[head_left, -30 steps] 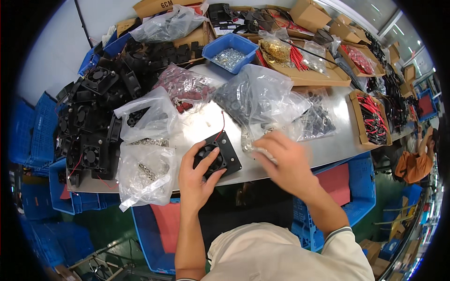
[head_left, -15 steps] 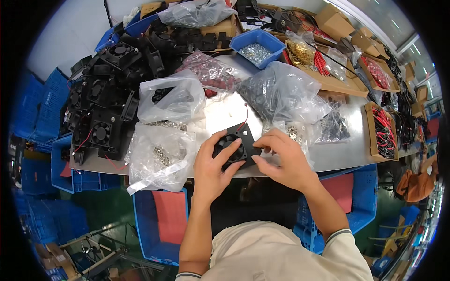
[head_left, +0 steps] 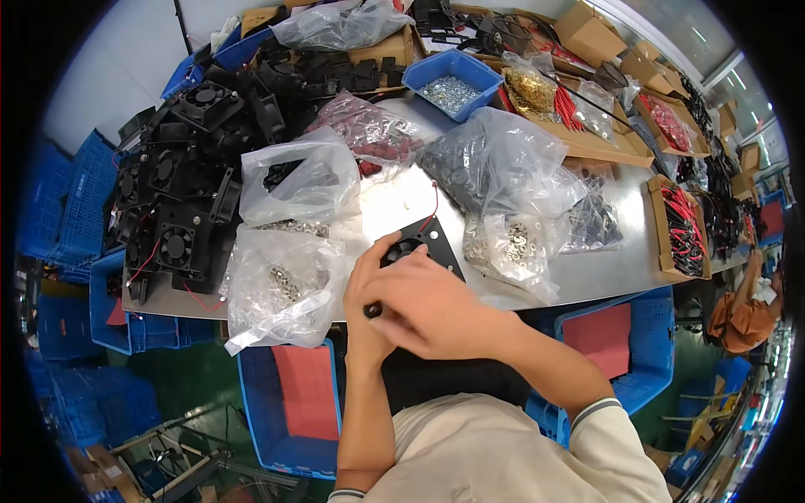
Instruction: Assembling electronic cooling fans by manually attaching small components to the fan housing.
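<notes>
In the head view, at the centre of the frame, clamps the left hand (head_left: 356, 293) on a black fan plate (head_left: 444, 247) near the front edge of the metal bench (head_left: 608, 272). Crosses the right hand (head_left: 428, 302) over it, blurred, covering part of both; seems to pinch a small black round piece (head_left: 372, 310) between thumb and fingers. Shows a red wire (head_left: 435, 201) rising from the plate's far edge.

Left of centre, has a clear bag of small metal parts (head_left: 281, 302) close to the left hand, and behind it an open translucent bag (head_left: 314, 180). Right of centre, shows a bag of washers (head_left: 516, 247) near the plate. At upper left, bears a heap of black fans (head_left: 168, 176); at upper centre, a blue bin (head_left: 457, 60) of small metal pieces; at right, a cardboard tray (head_left: 656, 220) of red and black leads. Below the bench, shows two blue crates (head_left: 646, 369) with pinkish sheets inside.
</notes>
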`<state>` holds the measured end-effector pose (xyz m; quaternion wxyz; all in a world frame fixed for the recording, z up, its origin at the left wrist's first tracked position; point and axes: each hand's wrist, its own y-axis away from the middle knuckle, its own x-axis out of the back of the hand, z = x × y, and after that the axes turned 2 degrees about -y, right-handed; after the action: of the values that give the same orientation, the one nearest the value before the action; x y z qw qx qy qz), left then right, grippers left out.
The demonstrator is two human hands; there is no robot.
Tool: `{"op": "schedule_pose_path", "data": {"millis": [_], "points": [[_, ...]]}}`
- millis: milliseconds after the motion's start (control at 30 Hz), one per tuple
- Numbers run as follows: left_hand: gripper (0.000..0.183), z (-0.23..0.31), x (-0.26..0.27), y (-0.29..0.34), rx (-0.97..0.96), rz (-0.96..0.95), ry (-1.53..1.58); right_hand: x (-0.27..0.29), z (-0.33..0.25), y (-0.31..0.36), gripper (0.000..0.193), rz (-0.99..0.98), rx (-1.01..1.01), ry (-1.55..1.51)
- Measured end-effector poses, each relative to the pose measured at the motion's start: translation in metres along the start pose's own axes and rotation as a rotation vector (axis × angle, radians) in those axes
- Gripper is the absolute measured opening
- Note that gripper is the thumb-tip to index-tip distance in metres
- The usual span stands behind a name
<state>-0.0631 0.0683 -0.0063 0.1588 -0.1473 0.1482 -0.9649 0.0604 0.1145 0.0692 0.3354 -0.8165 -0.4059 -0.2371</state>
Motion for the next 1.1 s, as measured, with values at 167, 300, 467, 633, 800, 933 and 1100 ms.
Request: {"op": "schedule_pose_path", "data": {"millis": [167,300,467,633,800,933,1100], "points": [[0.052,0.014,0.002,-0.008,-0.122,-0.101,-0.348,0.024,0.020,0.034,0.021,0.350,-0.331,-0.753],[0.050,0.014,0.004,-0.005,-0.143,-0.101,-0.361,0.044,0.029,0.059,0.023,0.503,-0.474,-1.187],[0.054,0.012,0.006,-0.006,-0.150,-0.166,-0.343,0.042,0.032,0.080,0.023,0.612,-0.560,-1.480],[0.051,0.013,0.006,-0.005,-0.176,-0.123,-0.346,0.028,0.036,0.088,0.020,0.682,-0.628,-1.459],[0.051,0.013,0.008,-0.004,-0.190,-0.103,-0.335,0.030,0.037,0.089,0.016,0.641,-0.723,-1.516],[0.054,0.013,0.011,-0.003,-0.184,-0.121,-0.336,0.027,0.036,0.085,0.015,0.622,-0.743,-1.497],[0.053,0.014,0.011,-0.004,-0.188,-0.125,-0.352,0.029,0.033,0.079,0.014,0.554,-0.743,-1.132]]}}
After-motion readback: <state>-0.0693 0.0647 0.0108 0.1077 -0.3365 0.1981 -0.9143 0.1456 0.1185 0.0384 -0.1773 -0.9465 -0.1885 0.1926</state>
